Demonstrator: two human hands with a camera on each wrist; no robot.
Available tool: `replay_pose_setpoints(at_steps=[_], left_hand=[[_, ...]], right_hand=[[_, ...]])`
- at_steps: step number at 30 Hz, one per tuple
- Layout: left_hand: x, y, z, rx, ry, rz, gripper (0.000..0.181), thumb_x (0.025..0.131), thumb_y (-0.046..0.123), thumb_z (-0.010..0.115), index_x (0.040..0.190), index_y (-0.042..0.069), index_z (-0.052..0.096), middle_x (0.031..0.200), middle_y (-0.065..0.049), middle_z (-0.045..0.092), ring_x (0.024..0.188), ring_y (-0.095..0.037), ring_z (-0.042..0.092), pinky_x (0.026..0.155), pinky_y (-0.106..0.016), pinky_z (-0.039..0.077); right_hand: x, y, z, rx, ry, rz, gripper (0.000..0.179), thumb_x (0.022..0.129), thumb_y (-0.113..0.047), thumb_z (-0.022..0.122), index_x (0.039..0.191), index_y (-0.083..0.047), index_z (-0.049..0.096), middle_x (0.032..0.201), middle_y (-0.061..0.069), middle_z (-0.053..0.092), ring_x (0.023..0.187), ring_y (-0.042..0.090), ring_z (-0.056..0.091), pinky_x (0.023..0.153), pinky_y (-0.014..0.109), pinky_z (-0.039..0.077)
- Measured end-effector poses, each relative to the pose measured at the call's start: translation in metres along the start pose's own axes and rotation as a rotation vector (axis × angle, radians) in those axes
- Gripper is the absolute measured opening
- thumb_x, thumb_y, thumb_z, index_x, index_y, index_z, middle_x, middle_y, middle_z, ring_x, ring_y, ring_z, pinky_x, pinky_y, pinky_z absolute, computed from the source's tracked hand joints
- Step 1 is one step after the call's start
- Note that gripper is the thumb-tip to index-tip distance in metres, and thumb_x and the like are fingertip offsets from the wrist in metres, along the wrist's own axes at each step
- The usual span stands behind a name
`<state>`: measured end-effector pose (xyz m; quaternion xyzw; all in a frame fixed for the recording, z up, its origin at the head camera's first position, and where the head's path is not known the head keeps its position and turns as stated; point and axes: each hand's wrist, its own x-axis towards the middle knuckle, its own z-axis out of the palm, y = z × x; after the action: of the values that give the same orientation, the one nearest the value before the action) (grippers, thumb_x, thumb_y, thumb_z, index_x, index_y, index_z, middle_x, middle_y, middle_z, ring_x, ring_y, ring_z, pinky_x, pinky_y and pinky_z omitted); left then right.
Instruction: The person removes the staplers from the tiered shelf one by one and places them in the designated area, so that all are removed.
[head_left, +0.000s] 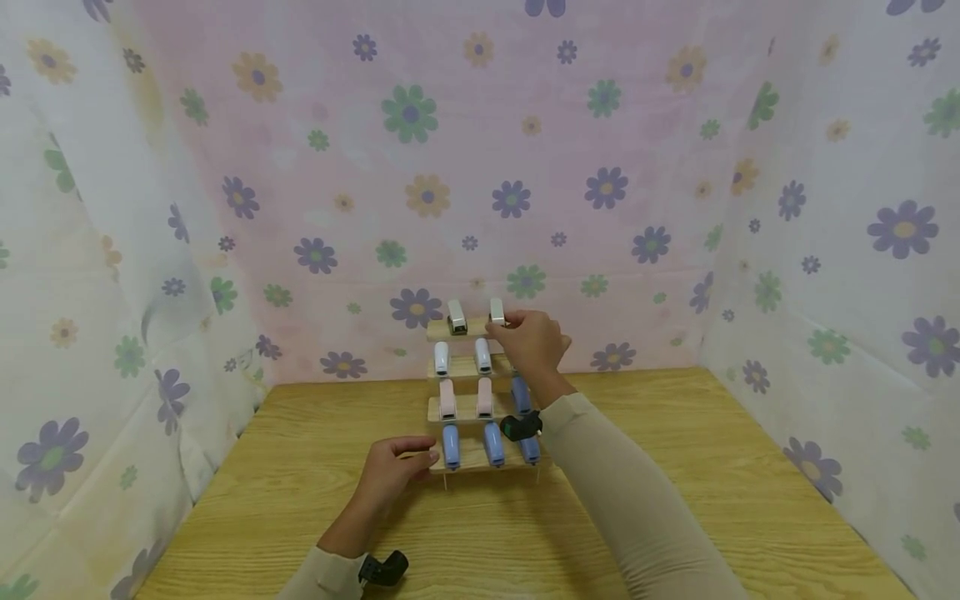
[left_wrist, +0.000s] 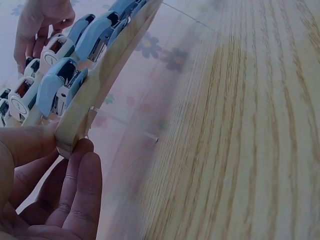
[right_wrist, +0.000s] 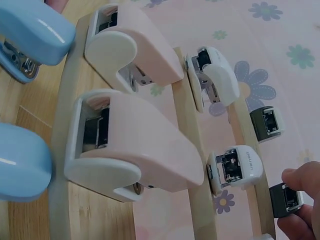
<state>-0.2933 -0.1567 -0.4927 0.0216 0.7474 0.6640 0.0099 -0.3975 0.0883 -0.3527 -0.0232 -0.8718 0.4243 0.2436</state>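
A tiered wooden rack [head_left: 472,367] carries rows of small staplers. My left hand [head_left: 393,471] pinches the left end of its lowest board [left_wrist: 75,117], thumb on one side and fingers on the other. On the top board, my right hand [head_left: 532,342] holds a white-and-dark stapler [right_wrist: 286,199] between thumb and fingers. Left of it sits a matching stapler [head_left: 457,317]. One tier down are white staplers [head_left: 442,359]. Pink staplers [right_wrist: 135,140] and a blue one [head_left: 521,395] share the tier below. Blue staplers [head_left: 451,447] line the lowest board; my right wrist partly hides the right side.
The rack stands on a wood-grain table [head_left: 315,450], near its back edge. Flower-printed cloth [head_left: 480,167] hangs behind and at both sides. A dark wrist camera [head_left: 522,425] on my right arm overlaps the rack's right side in the head view.
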Motion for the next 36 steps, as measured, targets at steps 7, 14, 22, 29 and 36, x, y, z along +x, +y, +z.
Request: replay_pose_setpoints(at_steps=[7,14,22,29,36], left_hand=[[0.001,-0.002,0.001,-0.003,-0.005,0.0,0.031,0.092,0.014,0.079,0.12,-0.001,0.076,0.12,-0.017,0.072,0.086,-0.02,0.074,0.079,-0.042,0.064],[0.0,0.001,0.001,0.006,-0.001,0.0,0.031,0.092,0.015,0.08,0.119,0.0,0.077,0.121,-0.018,0.072,0.085,-0.02,0.075,0.078,-0.04,0.065],[0.0,0.002,0.002,0.0,-0.001,-0.005,0.03,0.093,0.013,0.078,0.12,0.0,0.076,0.123,-0.018,0.071,0.09,-0.019,0.074,0.08,-0.04,0.064],[-0.002,0.004,0.002,0.003,0.001,-0.004,0.029,0.093,0.013,0.079,0.119,0.0,0.076,0.122,-0.018,0.071,0.091,-0.018,0.074,0.08,-0.037,0.064],[-0.002,0.003,0.001,0.004,-0.005,0.0,0.03,0.093,0.013,0.078,0.12,0.0,0.076,0.123,-0.018,0.07,0.092,-0.019,0.074,0.081,-0.038,0.064]], right_hand=[[-0.001,0.002,-0.001,0.019,-0.003,-0.013,0.033,0.088,-0.046,0.081,0.108,-0.019,0.083,0.097,-0.002,0.081,0.099,0.024,0.068,0.102,0.06,0.031],[0.003,0.004,-0.006,-0.023,0.036,-0.055,0.024,0.087,-0.043,0.081,0.101,-0.024,0.084,0.092,-0.004,0.08,0.092,0.021,0.069,0.096,0.057,0.033],[0.002,0.012,-0.018,-0.026,0.063,-0.114,0.027,0.088,-0.046,0.081,0.104,-0.024,0.083,0.091,-0.004,0.08,0.092,0.022,0.068,0.095,0.06,0.033],[0.0,0.019,-0.026,0.0,0.09,-0.13,0.033,0.086,-0.048,0.081,0.108,-0.024,0.083,0.091,-0.006,0.079,0.095,0.021,0.066,0.098,0.06,0.032],[-0.009,0.022,-0.037,0.08,0.105,-0.085,0.036,0.084,-0.048,0.083,0.108,-0.021,0.083,0.091,-0.003,0.077,0.084,0.019,0.069,0.074,0.044,0.054]])
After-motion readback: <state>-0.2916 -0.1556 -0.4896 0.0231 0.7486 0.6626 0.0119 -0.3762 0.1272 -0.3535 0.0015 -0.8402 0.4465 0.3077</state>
